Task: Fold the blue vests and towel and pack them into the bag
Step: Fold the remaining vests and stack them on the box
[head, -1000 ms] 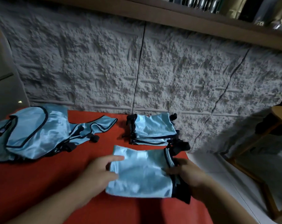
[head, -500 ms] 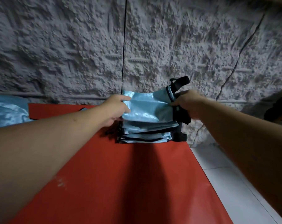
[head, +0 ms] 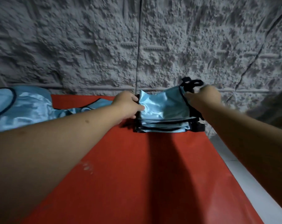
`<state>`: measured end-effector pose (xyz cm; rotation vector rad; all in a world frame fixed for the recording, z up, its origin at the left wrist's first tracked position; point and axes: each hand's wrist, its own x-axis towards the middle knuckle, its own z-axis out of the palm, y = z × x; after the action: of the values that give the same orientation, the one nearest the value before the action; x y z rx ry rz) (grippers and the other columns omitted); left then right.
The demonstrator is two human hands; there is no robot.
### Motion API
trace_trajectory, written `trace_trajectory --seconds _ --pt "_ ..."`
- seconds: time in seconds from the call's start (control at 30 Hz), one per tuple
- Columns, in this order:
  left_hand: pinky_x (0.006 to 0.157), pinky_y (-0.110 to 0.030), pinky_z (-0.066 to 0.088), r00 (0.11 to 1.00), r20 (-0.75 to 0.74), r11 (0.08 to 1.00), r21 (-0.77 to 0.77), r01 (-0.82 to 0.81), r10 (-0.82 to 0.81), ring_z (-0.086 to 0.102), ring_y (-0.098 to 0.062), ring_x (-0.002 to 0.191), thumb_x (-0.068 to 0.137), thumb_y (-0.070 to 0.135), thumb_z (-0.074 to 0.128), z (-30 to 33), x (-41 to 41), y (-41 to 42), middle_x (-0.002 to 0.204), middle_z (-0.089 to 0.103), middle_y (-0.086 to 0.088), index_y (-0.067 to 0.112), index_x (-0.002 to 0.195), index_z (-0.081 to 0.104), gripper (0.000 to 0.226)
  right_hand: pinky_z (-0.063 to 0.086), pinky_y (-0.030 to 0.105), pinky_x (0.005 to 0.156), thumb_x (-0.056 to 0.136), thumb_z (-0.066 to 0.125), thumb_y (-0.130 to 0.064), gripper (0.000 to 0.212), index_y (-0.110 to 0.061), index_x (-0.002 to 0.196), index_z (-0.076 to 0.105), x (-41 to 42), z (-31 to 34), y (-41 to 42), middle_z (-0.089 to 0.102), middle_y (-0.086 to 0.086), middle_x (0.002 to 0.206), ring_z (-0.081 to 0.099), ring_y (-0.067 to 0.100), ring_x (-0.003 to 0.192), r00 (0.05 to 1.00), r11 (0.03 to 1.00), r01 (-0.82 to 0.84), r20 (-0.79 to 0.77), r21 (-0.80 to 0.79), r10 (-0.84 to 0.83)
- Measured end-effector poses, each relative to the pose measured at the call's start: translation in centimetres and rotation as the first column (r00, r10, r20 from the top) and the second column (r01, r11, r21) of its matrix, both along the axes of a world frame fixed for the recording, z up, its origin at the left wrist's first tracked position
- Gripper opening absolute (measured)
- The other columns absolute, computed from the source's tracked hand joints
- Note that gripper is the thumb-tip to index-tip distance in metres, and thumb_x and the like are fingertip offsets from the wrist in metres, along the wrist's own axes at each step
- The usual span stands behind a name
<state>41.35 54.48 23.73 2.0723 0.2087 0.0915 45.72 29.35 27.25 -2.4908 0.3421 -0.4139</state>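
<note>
Folded blue vest (head: 163, 105) lies on top of a stack of folded vests (head: 163, 126) at the far end of the red table (head: 137, 175), against the rough grey wall (head: 137, 38). Left hand (head: 127, 105) pinches its left edge, thumb on top. Right hand (head: 203, 97) grips the right edge by the black straps (head: 191, 83), fingers curled. Unfolded vests (head: 24, 107) lie heaped at far left on the table.

vests (head: 163, 109): shiny light blue, black trim | table (head: 137, 175): red | wall (head: 104, 46): grey
</note>
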Motion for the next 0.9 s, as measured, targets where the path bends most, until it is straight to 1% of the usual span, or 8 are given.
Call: trace_trajectory --seconds 0.13,0.27,0.43,0.53,0.63,0.7,0.8,0.9 --pt "0.095 -0.027 0.046 0.987 0.157 0.898 0.432 -0.079 0.012 0.065 -0.022 0.108 0.081 0.027 0.080 1.8 -6.3 5.9 0.119 0.070 -0.002 0.017 0.115 0.073 0.035 0.043 0.046 0.103 0.084 0.070 -0.029 0.053 -0.009 0.130 0.051 -6.4 0.1 4.9 0.054 0.016 0.130 0.049 0.036 0.123 0.943 0.988 -0.138 0.314 0.068 0.110" --pt "0.099 -0.032 0.039 0.957 0.269 0.653 0.707 -0.272 0.108 0.053 -0.027 0.116 0.084 0.026 0.070 2.3 -13.5 14.0 0.117 0.067 0.000 0.024 0.111 0.073 0.027 0.043 0.035 0.092 0.084 0.075 -0.018 0.047 -0.011 0.128 0.058 -13.7 -1.2 12.6 0.065 0.012 0.125 0.058 0.032 0.117 0.929 0.921 -0.353 0.178 0.166 0.325" --pt "0.102 -0.047 0.038 0.875 0.238 0.429 0.798 -0.423 0.421 0.043 -0.033 0.128 0.084 0.047 0.069 1.8 -19.5 22.9 0.135 0.056 -0.006 0.030 0.126 0.063 0.046 0.042 0.017 0.084 0.086 0.072 -0.018 0.035 -0.019 0.122 0.068 -18.3 -3.1 22.6 0.070 -0.006 0.112 0.065 0.016 0.111 0.761 0.747 -0.631 -0.020 0.210 0.649" --pt "0.085 -0.040 0.052 0.880 0.120 0.564 0.726 -0.394 0.460 0.062 -0.031 0.107 0.084 0.046 0.073 1.8 -20.5 26.3 0.108 0.069 -0.008 0.019 0.110 0.068 0.038 0.046 0.023 0.093 0.089 0.070 -0.023 0.038 -0.018 0.127 0.066 -19.8 -3.3 27.6 0.070 -0.001 0.122 0.065 0.016 0.115 0.688 0.681 -0.686 -0.075 0.257 0.722" --pt "0.068 -0.034 0.049 0.898 0.160 0.668 0.618 -0.415 0.410 0.064 -0.026 0.081 0.086 0.035 0.074 2.5 -21.2 26.8 0.074 0.066 0.000 0.018 0.074 0.064 0.024 0.054 0.032 0.087 0.089 0.067 -0.019 0.021 -0.016 0.109 0.071 -21.1 -3.4 31.7 0.075 0.000 0.103 0.069 0.016 0.095 0.631 0.616 -0.712 -0.078 0.338 0.772" --pt "0.062 -0.031 0.040 0.887 0.212 0.742 0.488 -0.460 0.411 0.061 -0.022 0.074 0.085 0.030 0.077 3.5 -21.9 25.5 0.067 0.060 0.006 0.021 0.069 0.059 0.025 0.053 0.034 0.076 0.090 0.066 -0.014 0.017 -0.016 0.106 0.070 -22.1 -2.9 33.5 0.073 0.001 0.090 0.066 0.013 0.075 0.592 0.550 -0.711 -0.048 0.438 0.804" --pt "0.066 -0.033 0.049 0.899 0.172 0.859 0.267 -0.436 0.403 0.065 -0.022 0.072 0.086 0.027 0.075 4.5 -23.2 21.8 0.066 0.063 0.005 0.018 0.075 0.061 0.021 0.053 0.027 0.075 0.079 0.070 0.007 0.046 -0.024 0.111 0.060 -24.7 -2.1 34.0 0.071 -0.010 0.087 0.066 0.006 0.078 0.478 0.379 -0.768 0.068 0.517 0.876" --pt "0.077 -0.035 0.055 0.919 0.182 0.923 0.098 -0.372 0.351 0.067 -0.015 0.074 0.088 0.027 0.072 5.8 -25.8 17.1 0.069 0.066 0.007 0.023 0.078 0.063 0.014 0.044 0.010 0.077 0.084 0.069 -0.009 0.035 -0.037 0.103 0.059 -28.0 -0.7 32.4 0.066 -0.026 0.089 0.062 -0.013 0.091 0.523 0.454 -0.825 0.149 0.338 0.839"
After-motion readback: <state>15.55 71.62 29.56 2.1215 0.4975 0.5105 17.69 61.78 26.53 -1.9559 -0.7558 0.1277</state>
